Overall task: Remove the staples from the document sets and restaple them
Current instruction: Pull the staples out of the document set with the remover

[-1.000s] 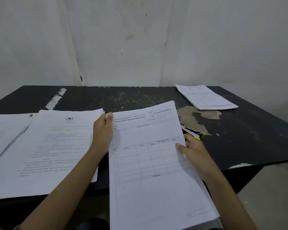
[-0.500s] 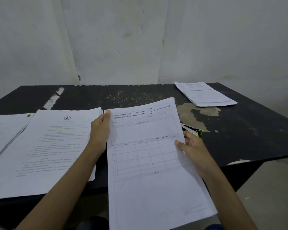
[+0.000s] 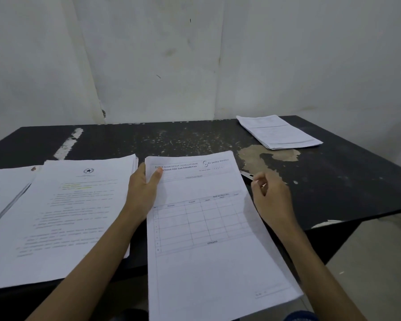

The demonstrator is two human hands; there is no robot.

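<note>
Form set [image 3: 208,228] centre; paper stack [image 3: 63,216] left; pile [image 3: 278,133] far right.

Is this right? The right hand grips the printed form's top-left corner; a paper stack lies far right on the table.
No: the left hand grips that corner of the printed form, per the head view. The paper stack lies far right.

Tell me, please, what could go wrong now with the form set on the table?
1. The form set hangs well past the near edge of the black table, and only the left hand pinches it, at its top left corner; the sheets could fan out or slide off.
2. The right hand is beside the stapler, close to the set's right edge; lifting the stapler might knock the sheets out of line.
</note>
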